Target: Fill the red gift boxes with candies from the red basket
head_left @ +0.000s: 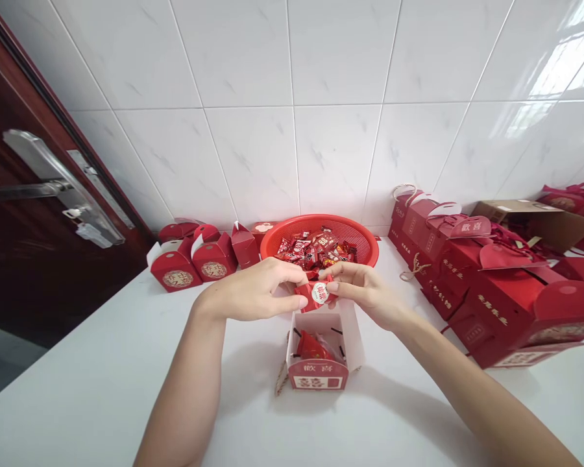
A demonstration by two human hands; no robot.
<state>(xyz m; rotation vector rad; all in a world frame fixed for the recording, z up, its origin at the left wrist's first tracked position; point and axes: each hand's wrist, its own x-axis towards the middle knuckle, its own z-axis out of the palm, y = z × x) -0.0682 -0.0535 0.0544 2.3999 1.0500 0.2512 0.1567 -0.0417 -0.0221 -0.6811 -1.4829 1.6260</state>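
Observation:
Between my two hands is a small red candy packet (317, 294) with a white round label. My left hand (267, 290) pinches its left side with thumb and fingers. On the other side, the thumb and fingertips of my right hand (365, 293) grip its right edge. Just below stands an open red gift box (320, 383) with white inner walls and a twine handle at its left. Something red and shiny (312, 346) lies inside it. Behind my hands, a red plastic basket (340, 222) holds many wrapped candies (321, 246).
Several red gift boxes (178, 266) stand at the back left. More red boxes (486, 292) line the right side, with a brown cardboard box (535, 214) behind them. A tiled wall (253, 149) backs the white table (126, 383). A dark door (29, 259) is at left.

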